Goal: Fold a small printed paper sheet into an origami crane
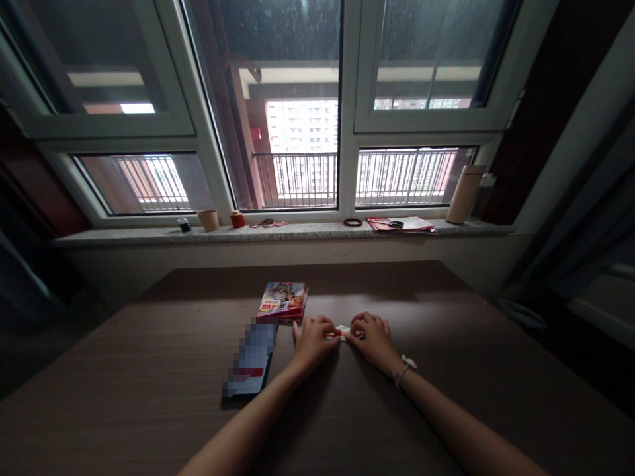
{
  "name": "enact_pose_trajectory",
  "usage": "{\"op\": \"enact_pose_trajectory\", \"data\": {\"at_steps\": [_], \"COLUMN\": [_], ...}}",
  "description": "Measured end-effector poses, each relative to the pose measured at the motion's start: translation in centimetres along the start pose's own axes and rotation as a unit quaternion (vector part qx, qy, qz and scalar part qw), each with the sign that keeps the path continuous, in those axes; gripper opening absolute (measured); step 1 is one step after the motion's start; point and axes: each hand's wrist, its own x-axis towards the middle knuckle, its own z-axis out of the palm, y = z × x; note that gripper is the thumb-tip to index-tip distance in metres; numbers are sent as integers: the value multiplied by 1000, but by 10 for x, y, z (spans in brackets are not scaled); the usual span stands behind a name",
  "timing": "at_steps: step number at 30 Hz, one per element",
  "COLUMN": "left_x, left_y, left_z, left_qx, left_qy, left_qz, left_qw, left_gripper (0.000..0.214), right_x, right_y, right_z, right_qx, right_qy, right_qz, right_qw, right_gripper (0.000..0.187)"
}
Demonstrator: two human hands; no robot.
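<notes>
Between my two hands, low over the brown table (163, 357), is a small white and red piece of paper (343, 333). My left hand (314, 340) pinches its left end with thumb and fingers. At the other end, my right hand (371, 337) is closed on the paper in the same way. Fingertips cover much of the piece, so its full shape is hidden. A bracelet (403, 374) circles my right wrist. Left of my left hand lies a phone (253, 360) with its screen lit. Just beyond the phone sits a stack of colourful printed leaflets (282, 301).
Along the stone windowsill (307, 231) stand a paper cup (208, 220), a small dark bottle (184, 225), a red spool (237, 219) and a tall flask (464, 195). Papers (417, 225) with scissors (395, 225) on top lie beside a beaded bracelet (352, 223).
</notes>
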Motion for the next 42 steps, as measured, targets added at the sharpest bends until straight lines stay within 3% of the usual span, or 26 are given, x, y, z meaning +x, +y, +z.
{"op": "enact_pose_trajectory", "data": {"at_steps": [31, 42], "left_x": [0, -1], "left_y": [-2, -3], "left_z": [4, 4], "left_qx": [4, 4], "left_qy": [10, 12], "left_qz": [-11, -1], "left_qw": [1000, 1000], "left_gripper": [13, 12], "right_x": [-1, 8], "right_y": [-5, 3], "right_z": [0, -2], "right_qx": [2, 15], "right_qy": [4, -16], "right_qz": [13, 35], "right_qw": [1000, 999], "right_gripper": [24, 14]}}
